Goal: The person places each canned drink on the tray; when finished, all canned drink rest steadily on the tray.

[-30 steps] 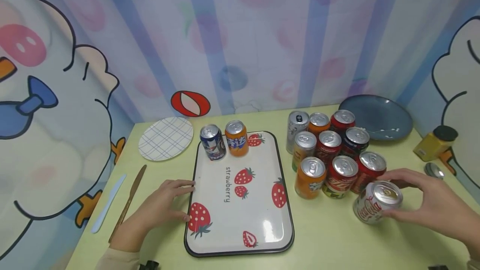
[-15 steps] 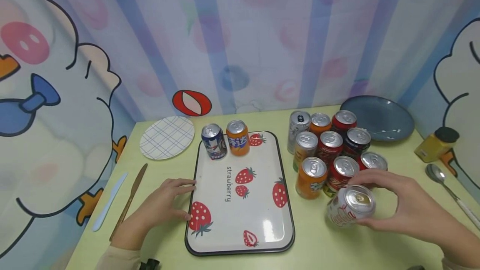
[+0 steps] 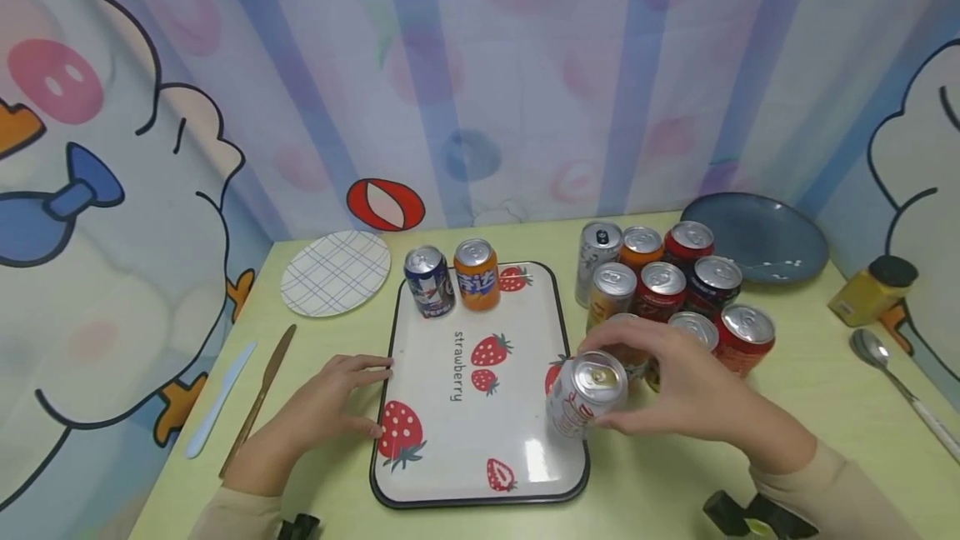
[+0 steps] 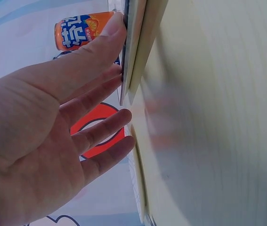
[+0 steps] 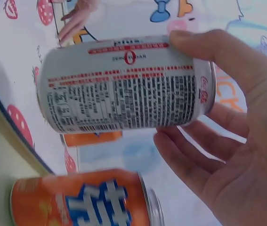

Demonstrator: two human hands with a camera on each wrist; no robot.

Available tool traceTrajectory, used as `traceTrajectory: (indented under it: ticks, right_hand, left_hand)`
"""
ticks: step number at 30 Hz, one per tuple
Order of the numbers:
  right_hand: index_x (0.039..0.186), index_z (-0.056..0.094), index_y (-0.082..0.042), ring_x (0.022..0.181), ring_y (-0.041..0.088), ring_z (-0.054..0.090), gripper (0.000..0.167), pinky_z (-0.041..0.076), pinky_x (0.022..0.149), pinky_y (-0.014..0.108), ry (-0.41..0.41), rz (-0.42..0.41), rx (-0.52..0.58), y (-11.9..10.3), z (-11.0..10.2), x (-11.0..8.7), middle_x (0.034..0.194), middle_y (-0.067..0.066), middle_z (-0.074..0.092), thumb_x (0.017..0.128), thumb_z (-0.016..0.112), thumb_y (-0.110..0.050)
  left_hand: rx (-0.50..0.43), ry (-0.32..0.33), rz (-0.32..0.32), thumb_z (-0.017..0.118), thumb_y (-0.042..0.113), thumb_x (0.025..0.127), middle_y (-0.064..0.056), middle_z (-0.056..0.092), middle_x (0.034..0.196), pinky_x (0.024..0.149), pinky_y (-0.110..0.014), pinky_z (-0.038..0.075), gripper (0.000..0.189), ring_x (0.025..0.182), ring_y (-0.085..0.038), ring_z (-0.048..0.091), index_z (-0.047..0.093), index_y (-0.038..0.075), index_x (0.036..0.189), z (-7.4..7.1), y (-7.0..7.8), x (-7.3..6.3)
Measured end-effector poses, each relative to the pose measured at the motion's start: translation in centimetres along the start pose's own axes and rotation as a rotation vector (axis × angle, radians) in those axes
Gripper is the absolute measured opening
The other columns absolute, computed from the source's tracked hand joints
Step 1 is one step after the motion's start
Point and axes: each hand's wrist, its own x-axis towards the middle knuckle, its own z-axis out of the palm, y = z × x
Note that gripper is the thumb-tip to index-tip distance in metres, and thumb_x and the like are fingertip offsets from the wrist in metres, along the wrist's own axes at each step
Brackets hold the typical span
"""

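Observation:
My right hand [image 3: 675, 382] grips a white Coca-Cola can [image 3: 585, 398] near its top, thumb on one side and fingers on the other. The can is over the right edge of the strawberry tray [image 3: 517, 432]; the right wrist view shows the small print on the white can [image 5: 124, 89]. Fingers fairly straight, my left hand [image 3: 322, 407] touches the tray's left edge, and the left wrist view shows the same hand [image 4: 62, 127] at that edge. At the tray's back stand a blue Pepsi can [image 3: 431, 283] and an orange Fanta can [image 3: 476, 277].
Right of the tray stands a cluster of several cans [image 3: 660, 290], one orange can partly behind my right hand. A dark blue plate [image 3: 757, 232], a yellow jar [image 3: 870, 290] and a spoon [image 3: 892, 365] lie farther right. A checked plate [image 3: 337, 273] and two knives [image 3: 258, 398] are left.
My right hand has carried the white Coca-Cola can leftward, from beside the can cluster to the tray's right edge. My left hand has stayed at the tray's left edge.

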Motion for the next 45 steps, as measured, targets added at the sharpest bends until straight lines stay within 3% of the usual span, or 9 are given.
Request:
traceTrajectory:
  ticks: [8, 17, 23, 33, 45]
  right_hand:
    - [0.121, 0.069, -0.022, 0.105, 0.009, 0.07, 0.061, 0.061, 0.096, 0.043, -0.008, 0.073, -0.018, 0.1, 0.7, 4.4, 0.116, -0.011, 0.072, 0.067, 0.098, -0.022]
    - [0.124, 0.069, -0.013, 0.109, 0.022, 0.072, 0.06, 0.06, 0.099, 0.046, 0.021, 0.167, -0.095, 1.2, 1.1, 9.4, 0.118, 0.0, 0.073, 0.071, 0.095, -0.023]
    - [0.123, 0.068, -0.012, 0.11, 0.026, 0.07, 0.055, 0.063, 0.091, 0.045, 0.047, 0.289, -0.039, 2.6, 1.4, 12.3, 0.117, 0.004, 0.073, 0.075, 0.092, -0.021]
    - [0.128, 0.063, -0.008, 0.106, 0.026, 0.067, 0.057, 0.063, 0.084, 0.04, 0.119, 0.467, -0.007, 4.5, 3.2, 15.0, 0.119, 0.008, 0.069, 0.079, 0.089, -0.02]
    - [0.128, 0.062, -0.003, 0.109, 0.03, 0.068, 0.063, 0.062, 0.091, 0.041, 0.115, 0.565, -0.101, 5.3, 4.3, 17.2, 0.121, 0.013, 0.07, 0.074, 0.092, -0.015]
  left_hand:
    - [0.022, -0.007, -0.015, 0.095, 0.032, 0.07, -0.006, 0.055, 0.153, 0.117, -0.058, 0.043, 0.078, 0.142, -0.038, 0.045, 0.067, 0.011, 0.139, -0.2, 0.4, 0.0]
    - [0.005, -0.014, -0.007, 0.095, 0.032, 0.07, -0.006, 0.056, 0.152, 0.118, -0.058, 0.042, 0.077, 0.142, -0.038, 0.045, 0.067, 0.01, 0.138, 0.0, 0.3, 0.2]
    - [0.005, -0.006, -0.001, 0.096, 0.031, 0.07, -0.006, 0.057, 0.151, 0.117, -0.057, 0.043, 0.077, 0.142, -0.037, 0.046, 0.067, 0.009, 0.138, 0.1, 0.1, 0.3]
    - [0.016, -0.009, -0.008, 0.096, 0.032, 0.069, -0.006, 0.057, 0.151, 0.118, -0.056, 0.043, 0.077, 0.142, -0.037, 0.046, 0.067, 0.011, 0.138, 0.0, 0.1, 0.4]
    - [0.042, -0.01, 0.004, 0.097, 0.033, 0.068, -0.007, 0.058, 0.15, 0.116, -0.056, 0.045, 0.078, 0.14, -0.037, 0.048, 0.068, 0.01, 0.137, 0.0, 0.1, 0.4]
